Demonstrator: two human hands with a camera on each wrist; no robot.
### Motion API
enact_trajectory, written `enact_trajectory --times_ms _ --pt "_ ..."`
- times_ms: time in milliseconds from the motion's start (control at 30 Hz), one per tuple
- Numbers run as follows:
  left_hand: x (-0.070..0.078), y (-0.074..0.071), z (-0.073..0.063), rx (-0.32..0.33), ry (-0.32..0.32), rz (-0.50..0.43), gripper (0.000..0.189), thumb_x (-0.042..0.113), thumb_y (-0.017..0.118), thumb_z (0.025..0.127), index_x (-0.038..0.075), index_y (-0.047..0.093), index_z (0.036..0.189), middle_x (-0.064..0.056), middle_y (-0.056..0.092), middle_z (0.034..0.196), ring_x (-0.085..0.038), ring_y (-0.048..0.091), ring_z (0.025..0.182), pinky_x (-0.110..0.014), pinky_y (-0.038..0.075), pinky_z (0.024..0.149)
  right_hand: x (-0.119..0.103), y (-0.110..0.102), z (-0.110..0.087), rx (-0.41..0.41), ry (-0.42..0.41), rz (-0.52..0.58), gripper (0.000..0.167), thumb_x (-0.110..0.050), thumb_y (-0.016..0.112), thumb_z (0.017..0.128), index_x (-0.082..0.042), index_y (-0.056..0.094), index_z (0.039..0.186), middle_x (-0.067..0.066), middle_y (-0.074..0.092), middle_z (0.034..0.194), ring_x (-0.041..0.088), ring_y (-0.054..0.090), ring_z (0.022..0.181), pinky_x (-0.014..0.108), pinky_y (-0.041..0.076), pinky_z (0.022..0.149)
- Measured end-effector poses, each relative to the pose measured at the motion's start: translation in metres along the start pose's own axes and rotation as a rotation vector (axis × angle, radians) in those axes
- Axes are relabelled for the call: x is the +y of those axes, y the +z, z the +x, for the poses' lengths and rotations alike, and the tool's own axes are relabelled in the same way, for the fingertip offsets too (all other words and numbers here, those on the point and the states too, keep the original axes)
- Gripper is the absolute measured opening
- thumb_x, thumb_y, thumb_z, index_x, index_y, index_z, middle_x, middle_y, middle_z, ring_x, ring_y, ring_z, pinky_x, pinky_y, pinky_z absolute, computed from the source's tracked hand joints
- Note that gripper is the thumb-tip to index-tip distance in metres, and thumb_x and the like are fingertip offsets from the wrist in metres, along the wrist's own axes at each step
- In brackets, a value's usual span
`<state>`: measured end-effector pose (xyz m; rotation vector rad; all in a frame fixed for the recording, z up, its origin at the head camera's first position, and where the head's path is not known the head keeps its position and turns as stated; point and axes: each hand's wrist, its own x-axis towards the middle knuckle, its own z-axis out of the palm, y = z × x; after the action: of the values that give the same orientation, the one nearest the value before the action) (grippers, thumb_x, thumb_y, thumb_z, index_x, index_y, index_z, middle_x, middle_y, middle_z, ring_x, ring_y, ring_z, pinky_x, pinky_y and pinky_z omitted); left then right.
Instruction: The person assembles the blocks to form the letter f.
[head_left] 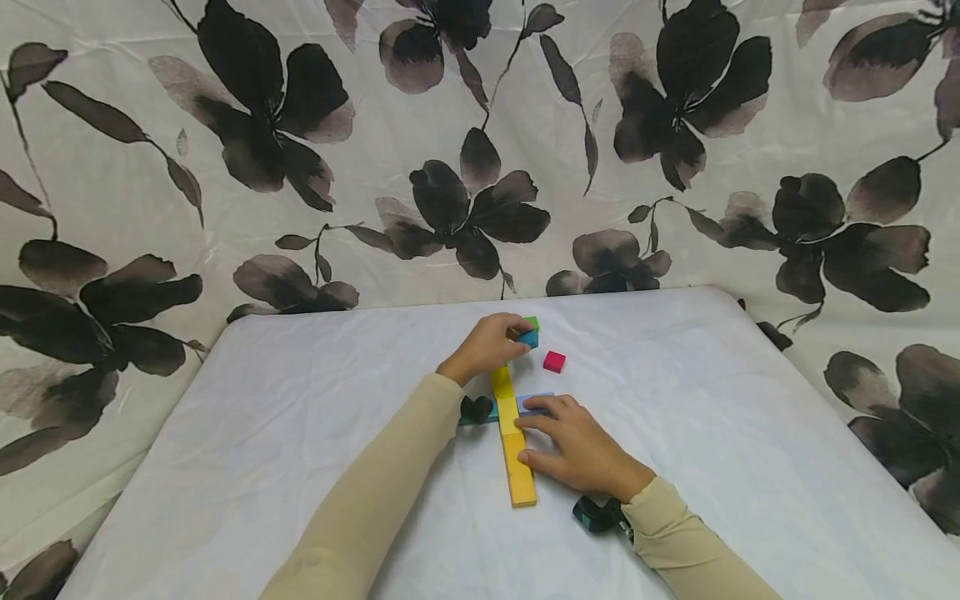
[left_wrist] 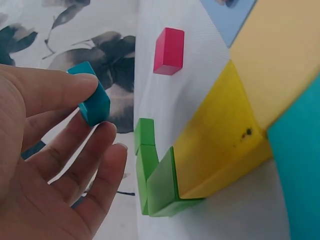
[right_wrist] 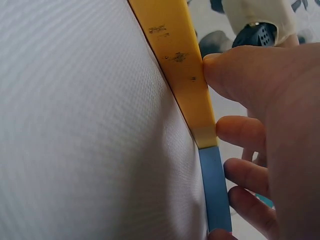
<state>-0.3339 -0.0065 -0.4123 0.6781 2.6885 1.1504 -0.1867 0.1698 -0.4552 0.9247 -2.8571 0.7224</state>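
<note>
My left hand (head_left: 491, 343) pinches a small teal block (left_wrist: 95, 105) between thumb and fingers, raised near the far end of a row of yellow blocks (head_left: 519, 479). Green blocks (left_wrist: 162, 192) stand at that end, partly hidden by the hand in the head view. Fingers of my right hand (head_left: 585, 446) rest along the row's right side. Thumb and index fingertip touch the yellow pieces, while the other fingers lie at a flat blue block (right_wrist: 214, 182). Opposite it, a long teal block (left_wrist: 300, 155) extends leftward from the row.
A loose pink-red block (head_left: 554, 362) lies right of the row's far end. White cloth (head_left: 712, 400) covers the table, whose far edge meets a flower-printed curtain (head_left: 480, 125). Black wrist cameras (head_left: 597, 514) sit close to the blocks.
</note>
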Motion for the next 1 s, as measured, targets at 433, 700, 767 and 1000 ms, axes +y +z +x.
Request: enact_trajectory --times_ms 433,700,767,1000 --pt "0.004 0.001 0.011 0.034 -0.005 0.006 0.036 0.017 0.070 0.096 0.008 0.066 0.131 -0.005 0.068 0.116 -0.019 0.061 0.103 -0.032 0.051 0.096 0.002 0.000 -0.001 -0.001 0.010 0.006 0.046 -0.051 0.065 0.094 -0.024 0.067 0.131 0.000 0.051 0.143 0.022 0.043 0.130 0.048 0.039 0.106" --pt "-0.001 0.003 0.018 0.069 -0.017 -0.009 0.036 0.015 0.070 0.095 0.006 0.066 0.130 -0.007 0.068 0.119 -0.020 0.063 0.106 -0.033 0.051 0.097 0.002 0.002 -0.001 0.003 -0.005 0.003 0.046 -0.052 0.064 0.095 -0.024 0.068 0.131 0.000 0.052 0.143 0.022 0.043 0.129 0.048 0.040 0.105" --pt "0.000 0.005 0.021 0.074 -0.014 -0.012 0.036 0.015 0.070 0.095 0.006 0.066 0.130 -0.007 0.068 0.120 -0.020 0.063 0.107 -0.033 0.051 0.097 0.002 0.002 -0.001 0.004 -0.002 0.002 0.046 -0.051 0.065 0.094 -0.024 0.068 0.131 0.000 0.051 0.143 0.022 0.043 0.129 0.048 0.040 0.105" --pt "0.007 0.013 0.029 0.093 0.013 0.044 0.035 0.013 0.071 0.094 0.004 0.067 0.127 -0.008 0.068 0.117 -0.020 0.063 0.104 -0.032 0.051 0.097 0.001 0.001 -0.001 0.009 -0.014 0.006 0.044 -0.048 0.067 0.094 -0.023 0.068 0.130 0.001 0.052 0.143 0.022 0.043 0.130 0.047 0.039 0.106"
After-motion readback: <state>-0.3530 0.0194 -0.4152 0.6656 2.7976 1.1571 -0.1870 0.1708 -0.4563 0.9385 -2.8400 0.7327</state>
